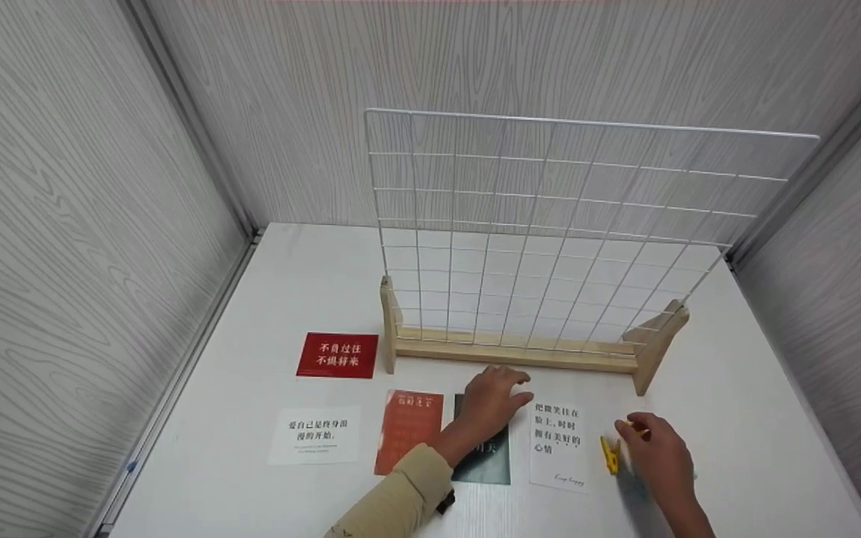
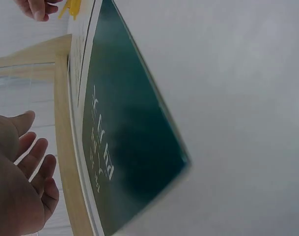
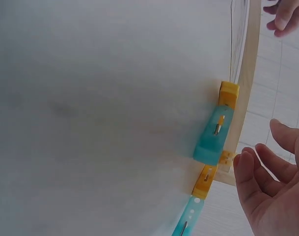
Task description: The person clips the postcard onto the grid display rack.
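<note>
My left hand (image 1: pixel 492 403) hovers over the dark green card (image 1: pixel 486 465), its fingers loosely bent and nothing between them. In the left wrist view that card (image 2: pixel 124 132) lies beside the hand, with white writing on it. To the right, my right hand (image 1: pixel 658 456) is over a small group of clothes pegs, a yellow peg (image 1: pixel 610 454) just left of it. The right wrist view shows turquoise-and-yellow pegs (image 3: pixel 213 132) close to the fingertips, thumb and fingers apart. The hand partly hides the pegs in the head view.
A white wire grid (image 1: pixel 542 198) stands in a wooden base (image 1: pixel 513 355) behind the hands. Around them lie a red card (image 1: pixel 338 356), a white card (image 1: pixel 316 436), an orange-red card (image 1: pixel 409 426) and a tall white card (image 1: pixel 559 448). A small black object (image 1: pixel 445 502) is by the left sleeve.
</note>
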`<state>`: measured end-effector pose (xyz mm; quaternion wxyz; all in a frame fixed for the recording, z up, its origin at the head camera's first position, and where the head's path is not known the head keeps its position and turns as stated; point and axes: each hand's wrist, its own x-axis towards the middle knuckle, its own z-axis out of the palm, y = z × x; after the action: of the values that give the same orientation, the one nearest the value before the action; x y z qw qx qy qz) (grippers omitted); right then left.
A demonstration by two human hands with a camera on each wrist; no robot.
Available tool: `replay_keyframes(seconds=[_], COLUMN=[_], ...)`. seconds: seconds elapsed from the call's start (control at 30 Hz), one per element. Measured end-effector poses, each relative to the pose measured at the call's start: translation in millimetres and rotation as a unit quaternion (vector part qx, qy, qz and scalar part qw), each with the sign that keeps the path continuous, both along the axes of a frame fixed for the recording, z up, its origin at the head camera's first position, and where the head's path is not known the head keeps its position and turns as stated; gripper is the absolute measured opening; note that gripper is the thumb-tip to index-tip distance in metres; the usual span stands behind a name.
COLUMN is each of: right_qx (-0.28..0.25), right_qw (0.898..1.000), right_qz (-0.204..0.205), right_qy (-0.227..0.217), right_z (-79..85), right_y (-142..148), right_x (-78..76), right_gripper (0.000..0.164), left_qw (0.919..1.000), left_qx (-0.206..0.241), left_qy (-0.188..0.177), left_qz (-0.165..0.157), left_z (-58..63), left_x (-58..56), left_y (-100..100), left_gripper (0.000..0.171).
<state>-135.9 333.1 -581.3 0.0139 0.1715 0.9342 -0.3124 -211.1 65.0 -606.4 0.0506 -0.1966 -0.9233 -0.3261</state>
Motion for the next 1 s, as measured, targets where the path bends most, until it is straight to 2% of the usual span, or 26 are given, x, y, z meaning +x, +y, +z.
replay_keyframes(seconds=[0.23, 0.43, 0.57, 0.77, 1.0], right_qx=[0.021, 0.046, 0.056, 0.063, 0.08], right_qw=[0.999, 0.997, 0.995, 0.992, 0.991], right_qz=[0.022, 0.04, 0.05, 0.059, 0.071], right_qy=[-0.034, -0.055, -0.064, -0.086, -0.078], right_z=[-5.5, -6.7, -5.2, -4.6, -6.4], right_y=[-5, -8, -9, -12, -15], right_x=[0.7, 0.5, -0.4, -1.1, -0.1], right_gripper=[0.044, 0.045, 0.044, 0.043, 0.043], left_qw=[0.9991, 0.9972, 0.9955, 0.9956, 0.9956], left_qx=[-0.037, -0.069, -0.089, -0.083, -0.077], left_qy=[0.001, -0.012, -0.007, -0.013, -0.032], left_qz=[-0.023, -0.024, -0.031, -0.04, -0.044], left_z=[-4.6, -5.5, -7.6, -11.2, -12.4], left_x=[-1.7, -2.0, -3.0, -4.2, -5.5], left_y=[16, 17, 16, 15, 19], left_gripper=[0.029, 0.03, 0.029, 0.028, 0.028])
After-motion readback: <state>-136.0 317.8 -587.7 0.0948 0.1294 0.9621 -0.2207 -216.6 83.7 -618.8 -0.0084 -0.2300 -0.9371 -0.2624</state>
